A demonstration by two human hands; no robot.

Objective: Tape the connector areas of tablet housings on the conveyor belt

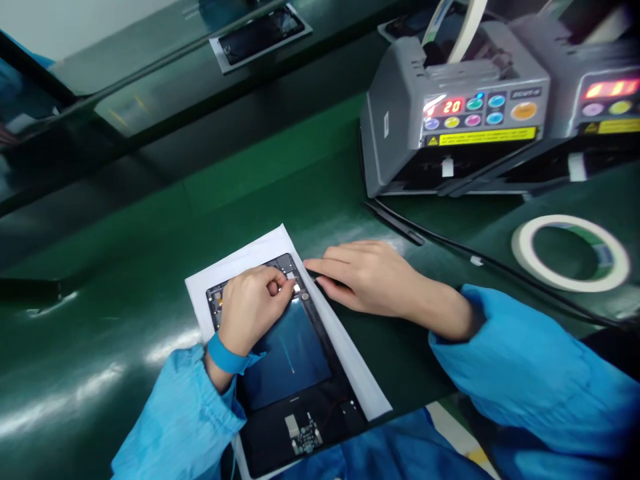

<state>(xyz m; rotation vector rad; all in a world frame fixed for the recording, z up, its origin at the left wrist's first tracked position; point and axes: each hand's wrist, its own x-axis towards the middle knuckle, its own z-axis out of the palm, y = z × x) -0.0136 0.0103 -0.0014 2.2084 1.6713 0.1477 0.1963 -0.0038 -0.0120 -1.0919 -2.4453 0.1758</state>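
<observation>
An opened black tablet (295, 373) lies on a white sheet (350, 360) on the green belt, its dark battery panel and a small circuit board showing. My left hand (253, 307) rests on the tablet's upper part, fingers curled and pinched at a small white piece near the top edge. My right hand (367, 273) lies flat beside the tablet's top right corner, fingers stretched out and pressed against the edge. Both arms wear blue sleeves; a blue strap circles my left wrist.
Two grey tape dispensers (450, 107) with lit displays stand at the back right, a black cable (500, 267) running from them. A roll of white tape (523, 250) lies at the right. Another device in a tray (260, 33) sits on the far belt.
</observation>
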